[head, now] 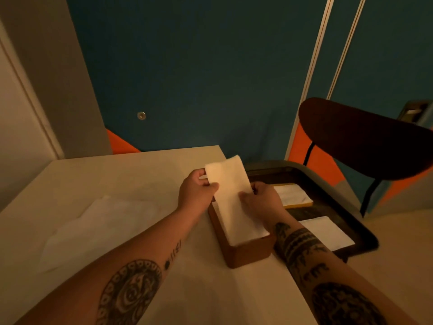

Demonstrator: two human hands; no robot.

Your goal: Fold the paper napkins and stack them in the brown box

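The left hand (195, 191) and right hand (262, 200) each clamp a grip on the long folded white paper napkin (230, 191); it slants over the brown rectangular box (246, 254) on the pale counter (117, 184). Its far end is raised.

The left forearm (131, 261) and the right forearm (311, 261), both bare and marked with dark tattoos, reached forward from the lower corners of the view and angled inward. The left hand (198, 190) pinched the left edge of a folded napkin (230, 202), its thumb laid over the near face and its fingers curled behind. The right hand (263, 199) gripped the opposite edge, thumb on top, fingers tucked behind. The two hands sat about level, near each other but apart, wrists roughly straight
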